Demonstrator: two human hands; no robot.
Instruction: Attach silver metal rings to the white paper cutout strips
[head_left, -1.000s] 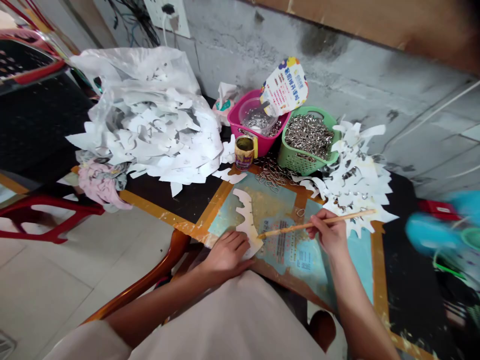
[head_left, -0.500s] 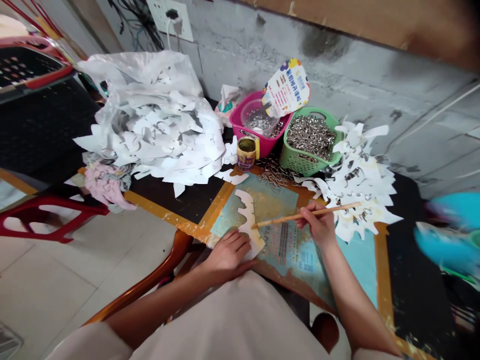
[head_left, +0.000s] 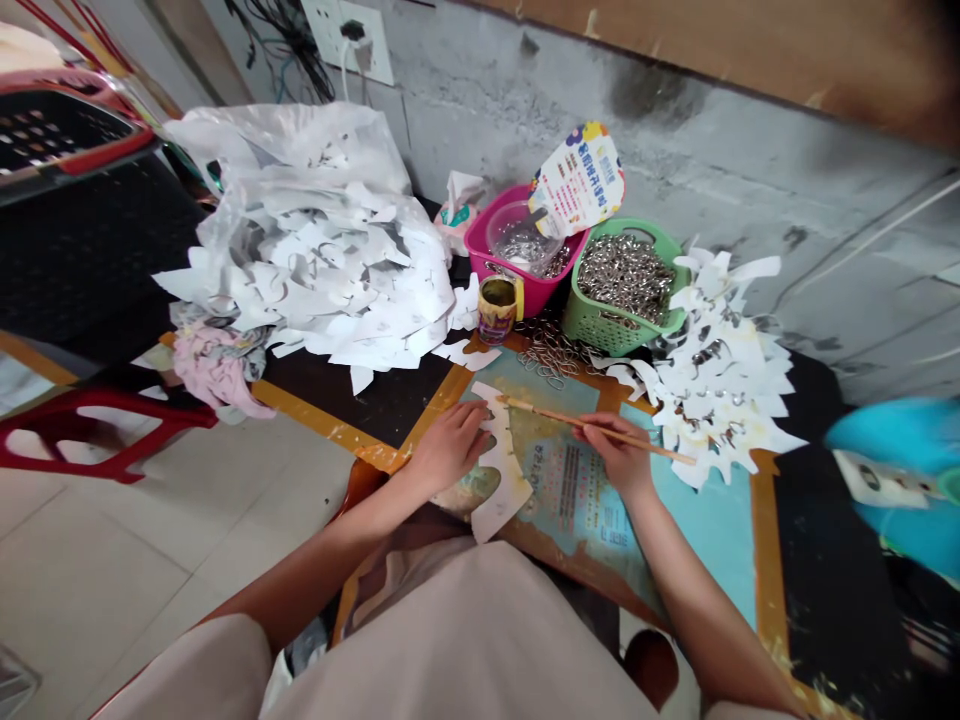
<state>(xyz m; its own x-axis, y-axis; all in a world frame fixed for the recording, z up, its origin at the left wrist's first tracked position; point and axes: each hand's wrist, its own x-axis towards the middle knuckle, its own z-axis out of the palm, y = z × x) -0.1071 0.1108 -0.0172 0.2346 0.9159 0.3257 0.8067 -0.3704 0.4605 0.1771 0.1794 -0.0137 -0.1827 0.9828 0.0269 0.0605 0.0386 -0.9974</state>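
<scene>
My left hand (head_left: 448, 450) lies flat on the printed mat (head_left: 570, 445), its fingertips against the edge of a long white paper cutout (head_left: 501, 478) with a scalloped outline. My right hand (head_left: 611, 456) grips a thin wooden stick (head_left: 551, 412), whose far tip reaches the top of the cutout. A small jar (head_left: 496, 310) with yellowish contents stands beyond them. Loose metal rings (head_left: 553, 353) lie next to a green basket of rings (head_left: 626, 285). A heap of white cutouts with rings (head_left: 720, 385) lies right of my right hand.
A pink basket (head_left: 517, 250) and a printed card (head_left: 577, 185) stand by the wall. A plastic bag of cutouts (head_left: 300, 240) fills the table's left. A blurred blue object (head_left: 892, 445) is at right, and a wooden chair arm (head_left: 360, 485) at my front.
My left hand has shifted up and left to the cutout's side. The cutout's lower end now lies further down. The stick has swung round, its tip now at the cutout's top.
</scene>
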